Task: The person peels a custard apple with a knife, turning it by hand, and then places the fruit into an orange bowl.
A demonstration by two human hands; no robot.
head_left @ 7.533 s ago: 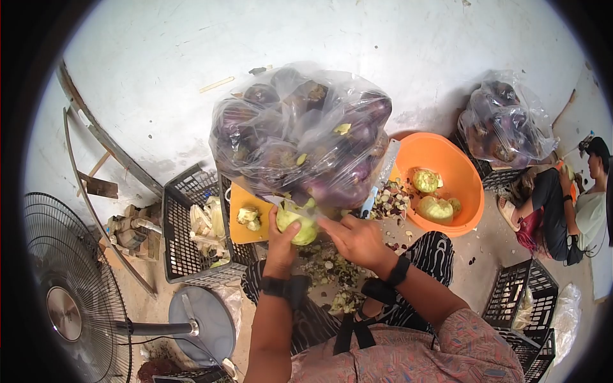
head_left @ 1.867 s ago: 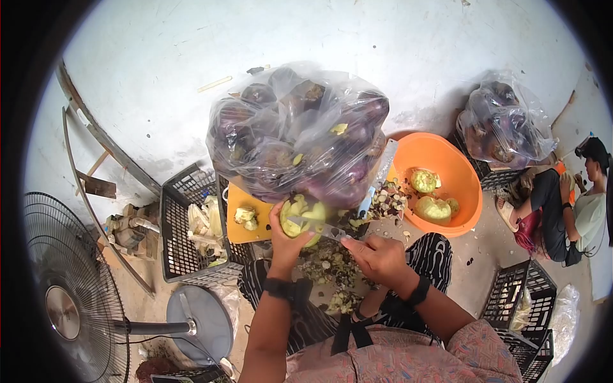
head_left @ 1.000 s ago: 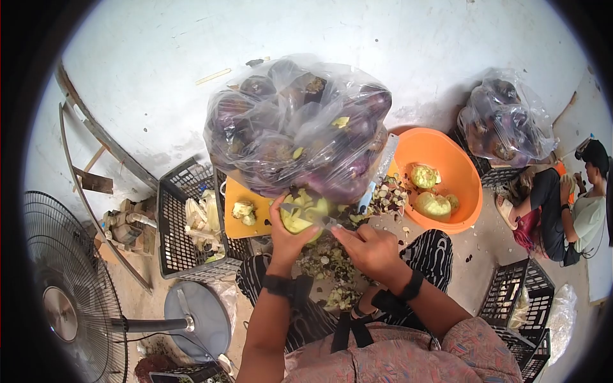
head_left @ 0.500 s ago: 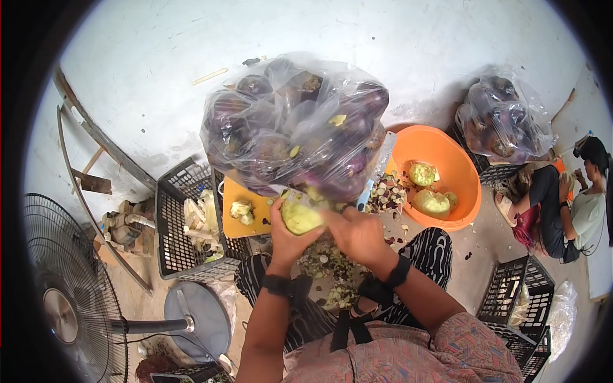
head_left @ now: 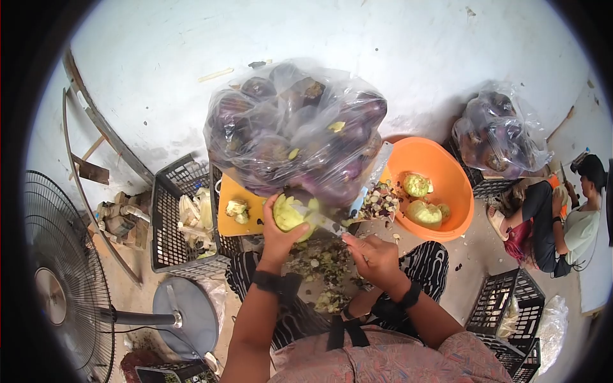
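Observation:
My left hand (head_left: 280, 235) is wrapped around a pale green, mostly peeled kohlrabi (head_left: 289, 216). In my right hand (head_left: 377, 258) is a knife (head_left: 331, 225), its blade pointing left toward the kohlrabi's right side. Whether the edge touches the flesh is hard to see. Just beyond both hands sits a large clear plastic bag (head_left: 297, 137) full of purple kohlrabi. A trimmed pale piece (head_left: 237, 211) lies on the yellow board (head_left: 227, 225), left of my left hand. Peelings (head_left: 322, 265) are heaped on the floor between my legs.
An orange basin (head_left: 461, 220) with peeled kohlrabi stands to the right, beside purple-skinned scraps (head_left: 378, 203). A black crate (head_left: 167, 220) holding pale leaves and a standing fan (head_left: 54, 293) are left. Another bag (head_left: 498, 134) and a seated person (head_left: 568, 217) are far right.
The knife and my right hand have moved right and down, away from the kohlrabi. My left hand still grips it. The whole view has shifted slightly.

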